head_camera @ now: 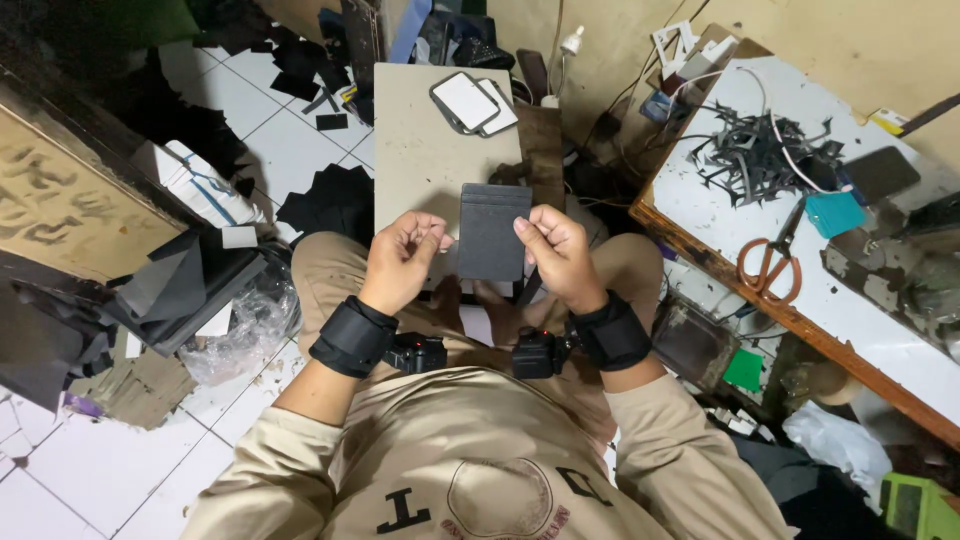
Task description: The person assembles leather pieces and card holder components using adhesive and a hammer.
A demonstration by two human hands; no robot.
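Black wallet (491, 230) between hands, scissors (772, 262) aside

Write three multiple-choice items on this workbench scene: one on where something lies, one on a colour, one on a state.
1. Where do the scissors lie?
A. on the white table at the person's right
B. on the floor tiles
C. in the person's lap

2. What colour is the flat rectangular piece held between the hands?
A. white
B. dark grey
C. orange

3. How does the right hand meet the piece?
A. it lies flat beneath it
B. it is well clear of it
C. its fingertips pinch the right edge

Answers: 1 A, the orange handles rest on the white top. 2 B, it looks dark against the pale board. 3 C, thumb and fingers close on that edge, while the left hand sits by the left edge.
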